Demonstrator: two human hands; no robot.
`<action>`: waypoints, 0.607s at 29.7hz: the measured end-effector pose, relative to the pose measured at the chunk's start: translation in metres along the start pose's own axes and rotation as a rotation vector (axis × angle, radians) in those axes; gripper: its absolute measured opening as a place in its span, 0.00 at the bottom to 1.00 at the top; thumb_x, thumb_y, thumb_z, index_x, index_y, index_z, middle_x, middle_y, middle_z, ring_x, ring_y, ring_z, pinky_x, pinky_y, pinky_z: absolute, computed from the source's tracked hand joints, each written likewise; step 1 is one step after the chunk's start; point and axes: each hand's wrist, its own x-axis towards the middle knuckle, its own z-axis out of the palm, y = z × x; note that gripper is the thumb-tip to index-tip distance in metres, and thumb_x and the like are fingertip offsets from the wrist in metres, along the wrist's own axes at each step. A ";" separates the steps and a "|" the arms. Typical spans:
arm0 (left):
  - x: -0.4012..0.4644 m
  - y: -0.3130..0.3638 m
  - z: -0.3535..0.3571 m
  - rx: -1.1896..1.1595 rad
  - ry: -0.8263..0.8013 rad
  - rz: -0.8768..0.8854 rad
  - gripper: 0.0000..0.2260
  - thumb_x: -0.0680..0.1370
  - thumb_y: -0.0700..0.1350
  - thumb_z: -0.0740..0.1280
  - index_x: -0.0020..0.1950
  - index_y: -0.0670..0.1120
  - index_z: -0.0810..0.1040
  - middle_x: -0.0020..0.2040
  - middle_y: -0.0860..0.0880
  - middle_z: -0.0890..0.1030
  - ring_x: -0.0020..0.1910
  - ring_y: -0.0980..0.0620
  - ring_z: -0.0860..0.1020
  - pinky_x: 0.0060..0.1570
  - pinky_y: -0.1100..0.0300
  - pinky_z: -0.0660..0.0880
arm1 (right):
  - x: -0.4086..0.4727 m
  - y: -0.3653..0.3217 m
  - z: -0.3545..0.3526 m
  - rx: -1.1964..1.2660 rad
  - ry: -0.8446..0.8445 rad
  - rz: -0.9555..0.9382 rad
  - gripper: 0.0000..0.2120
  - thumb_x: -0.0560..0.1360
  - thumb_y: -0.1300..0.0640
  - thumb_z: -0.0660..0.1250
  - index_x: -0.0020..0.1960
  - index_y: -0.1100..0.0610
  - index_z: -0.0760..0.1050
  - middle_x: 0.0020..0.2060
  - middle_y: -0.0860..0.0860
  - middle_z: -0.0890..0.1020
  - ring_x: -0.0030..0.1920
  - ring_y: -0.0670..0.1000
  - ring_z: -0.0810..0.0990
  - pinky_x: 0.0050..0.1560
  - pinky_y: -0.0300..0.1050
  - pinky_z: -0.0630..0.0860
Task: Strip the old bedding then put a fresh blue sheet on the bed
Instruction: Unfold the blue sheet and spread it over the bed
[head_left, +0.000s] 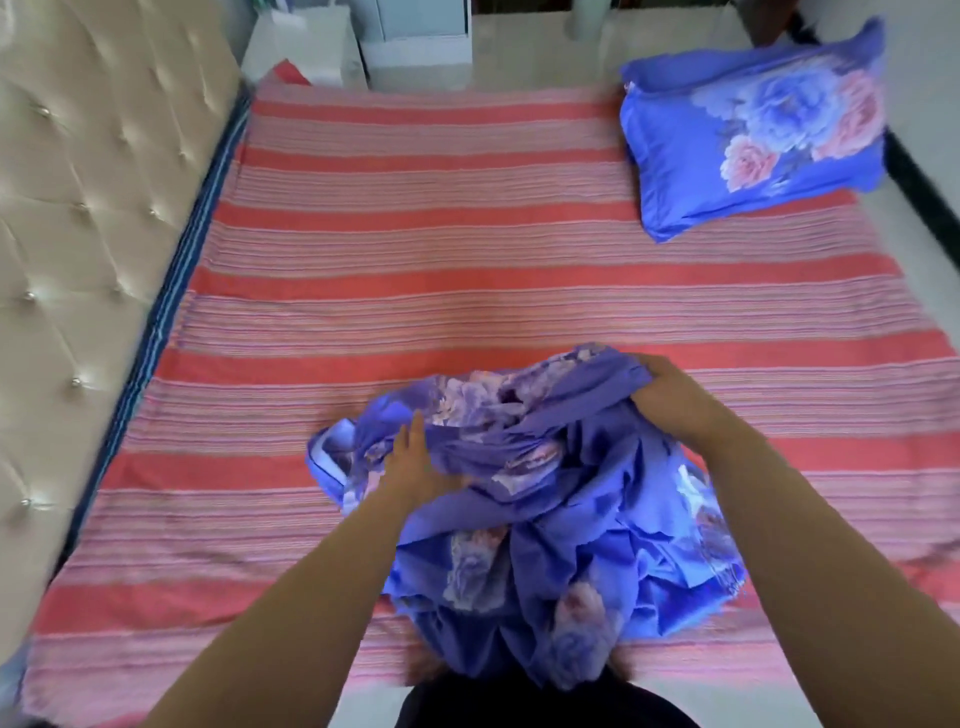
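A bunched blue sheet with a flower print (545, 499) lies in a heap on the near side of the bed, right in front of me. My left hand (415, 462) presses into its left side, fingers partly buried in the folds. My right hand (670, 400) is closed on a fold at the heap's upper right. Under the heap, a red and pink striped cover (415, 249) is spread flat over the whole bed.
A blue flowered pillow (758, 130) lies at the bed's far right corner. A tufted cream headboard (78, 208) runs along the left side. White furniture (306, 41) stands beyond the far edge, and pale floor shows at the right.
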 end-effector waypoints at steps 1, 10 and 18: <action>0.004 0.008 0.012 0.059 -0.039 0.060 0.62 0.54 0.70 0.67 0.78 0.44 0.44 0.77 0.40 0.53 0.76 0.41 0.55 0.70 0.46 0.58 | 0.000 -0.010 -0.006 -0.015 -0.024 -0.029 0.17 0.72 0.51 0.59 0.58 0.48 0.79 0.49 0.42 0.84 0.53 0.40 0.81 0.56 0.40 0.76; 0.048 0.048 -0.004 0.128 0.191 0.016 0.14 0.76 0.37 0.63 0.62 0.37 0.74 0.59 0.35 0.78 0.58 0.37 0.77 0.56 0.48 0.71 | 0.005 -0.006 -0.111 0.282 0.719 0.101 0.14 0.70 0.49 0.63 0.50 0.57 0.78 0.45 0.52 0.81 0.47 0.50 0.76 0.45 0.46 0.74; 0.085 -0.023 -0.078 -0.358 0.478 -0.293 0.16 0.61 0.39 0.69 0.47 0.35 0.77 0.41 0.35 0.80 0.41 0.42 0.80 0.35 0.51 0.71 | -0.001 0.106 -0.154 -0.110 0.998 0.471 0.17 0.69 0.64 0.58 0.57 0.62 0.72 0.48 0.59 0.77 0.49 0.55 0.76 0.51 0.49 0.71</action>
